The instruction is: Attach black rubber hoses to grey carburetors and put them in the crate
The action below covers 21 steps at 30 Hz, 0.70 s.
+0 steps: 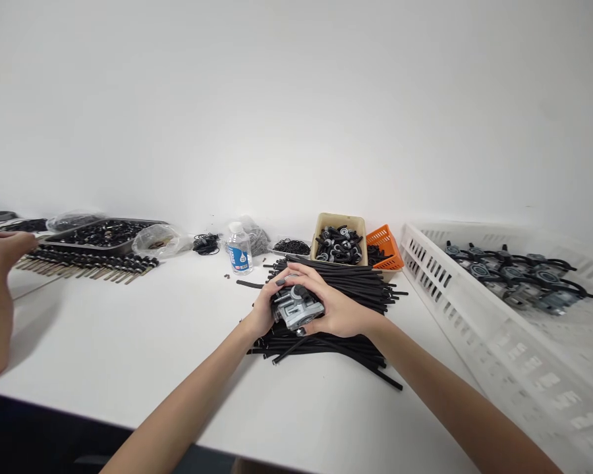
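Between my two hands is a grey metal carburetor (296,311), held just above a heap of black rubber hoses (346,283). My left hand (263,306) wraps its left side, with the fingers closed over the top edge. From the right, my right hand (338,308) grips it, thumb at the lower front and fingers across the top. The fingers hide much of its upper side. Some hoses stick out below and to the right of my hands.
A white crate (439,316) with several carburetors (518,276) stands right. Behind the hoses are a beige bin (317,230) of small parts and an orange basket (398,253). A clear bottle (240,249) and a black tray (123,247) stand leftward. Another person's hand (4,257) is far left.
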Each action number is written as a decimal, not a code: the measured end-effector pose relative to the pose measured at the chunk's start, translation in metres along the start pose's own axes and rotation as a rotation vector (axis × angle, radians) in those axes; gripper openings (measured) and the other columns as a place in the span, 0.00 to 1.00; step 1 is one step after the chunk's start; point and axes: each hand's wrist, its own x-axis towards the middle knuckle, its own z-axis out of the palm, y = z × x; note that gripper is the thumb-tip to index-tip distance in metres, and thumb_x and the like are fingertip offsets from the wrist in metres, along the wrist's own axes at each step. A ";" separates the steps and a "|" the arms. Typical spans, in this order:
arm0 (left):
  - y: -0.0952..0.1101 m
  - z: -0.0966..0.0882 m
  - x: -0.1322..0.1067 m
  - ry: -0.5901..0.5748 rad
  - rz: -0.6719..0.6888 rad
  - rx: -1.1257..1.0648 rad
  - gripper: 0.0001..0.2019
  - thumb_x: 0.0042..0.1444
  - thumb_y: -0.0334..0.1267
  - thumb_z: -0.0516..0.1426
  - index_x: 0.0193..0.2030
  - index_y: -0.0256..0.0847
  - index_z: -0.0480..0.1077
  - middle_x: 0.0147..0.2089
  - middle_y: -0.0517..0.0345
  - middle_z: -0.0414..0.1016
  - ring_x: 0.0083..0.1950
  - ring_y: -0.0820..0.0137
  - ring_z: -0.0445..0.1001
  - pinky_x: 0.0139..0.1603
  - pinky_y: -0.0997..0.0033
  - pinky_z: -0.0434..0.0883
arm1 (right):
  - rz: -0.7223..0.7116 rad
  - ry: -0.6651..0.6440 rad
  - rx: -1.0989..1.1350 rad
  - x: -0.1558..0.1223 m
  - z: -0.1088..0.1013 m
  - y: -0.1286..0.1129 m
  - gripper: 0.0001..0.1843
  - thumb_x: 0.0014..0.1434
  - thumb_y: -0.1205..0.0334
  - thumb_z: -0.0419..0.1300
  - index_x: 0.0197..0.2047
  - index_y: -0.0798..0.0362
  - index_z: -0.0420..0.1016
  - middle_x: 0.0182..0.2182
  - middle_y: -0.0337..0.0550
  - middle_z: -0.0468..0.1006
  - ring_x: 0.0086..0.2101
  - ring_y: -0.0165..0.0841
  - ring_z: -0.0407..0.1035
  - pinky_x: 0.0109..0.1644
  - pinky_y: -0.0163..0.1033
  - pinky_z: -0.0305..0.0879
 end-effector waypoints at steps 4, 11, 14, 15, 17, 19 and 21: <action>-0.003 -0.004 0.002 -0.013 0.022 0.044 0.13 0.48 0.44 0.62 0.38 0.39 0.77 0.40 0.54 0.80 0.48 0.57 0.76 0.47 0.65 0.72 | 0.023 0.035 0.054 0.001 0.002 0.003 0.46 0.47 0.74 0.68 0.66 0.43 0.60 0.73 0.47 0.41 0.71 0.41 0.39 0.72 0.50 0.44; 0.002 -0.008 0.001 -0.109 -0.033 0.042 0.19 0.44 0.37 0.65 0.46 0.42 0.76 0.43 0.55 0.81 0.51 0.56 0.76 0.49 0.66 0.72 | 0.073 0.092 0.187 0.003 0.002 0.000 0.44 0.44 0.74 0.68 0.64 0.43 0.65 0.72 0.45 0.47 0.69 0.44 0.45 0.70 0.52 0.51; 0.007 -0.010 0.000 -0.205 -0.123 0.046 0.27 0.40 0.36 0.66 0.51 0.41 0.75 0.43 0.51 0.81 0.50 0.53 0.77 0.48 0.61 0.72 | 0.109 0.110 0.330 0.001 -0.001 0.003 0.45 0.44 0.71 0.69 0.65 0.42 0.64 0.70 0.45 0.50 0.65 0.44 0.55 0.62 0.49 0.64; 0.008 -0.011 -0.001 -0.230 -0.144 0.049 0.28 0.39 0.36 0.66 0.53 0.42 0.74 0.44 0.50 0.82 0.50 0.51 0.77 0.49 0.59 0.72 | 0.118 0.110 0.367 0.000 -0.003 0.004 0.44 0.44 0.69 0.70 0.64 0.42 0.64 0.70 0.45 0.51 0.63 0.43 0.59 0.60 0.47 0.67; 0.011 -0.014 -0.001 -0.281 -0.173 0.051 0.32 0.36 0.36 0.68 0.54 0.43 0.74 0.47 0.49 0.81 0.51 0.49 0.77 0.52 0.55 0.71 | 0.108 0.109 0.397 -0.002 -0.007 0.006 0.41 0.44 0.66 0.72 0.62 0.44 0.67 0.68 0.45 0.54 0.60 0.41 0.62 0.58 0.44 0.67; 0.014 -0.015 -0.001 -0.309 -0.207 0.034 0.39 0.28 0.38 0.72 0.54 0.43 0.73 0.48 0.47 0.81 0.53 0.46 0.76 0.54 0.52 0.70 | 0.076 0.102 0.395 -0.003 -0.011 0.007 0.37 0.43 0.62 0.74 0.58 0.47 0.70 0.67 0.46 0.56 0.60 0.40 0.62 0.60 0.42 0.65; 0.018 -0.016 -0.004 -0.272 -0.249 -0.003 0.44 0.20 0.42 0.74 0.53 0.44 0.73 0.48 0.46 0.80 0.55 0.44 0.74 0.54 0.51 0.70 | 0.074 0.089 0.425 -0.005 -0.014 0.006 0.36 0.43 0.59 0.75 0.55 0.48 0.71 0.67 0.48 0.56 0.59 0.40 0.62 0.59 0.42 0.65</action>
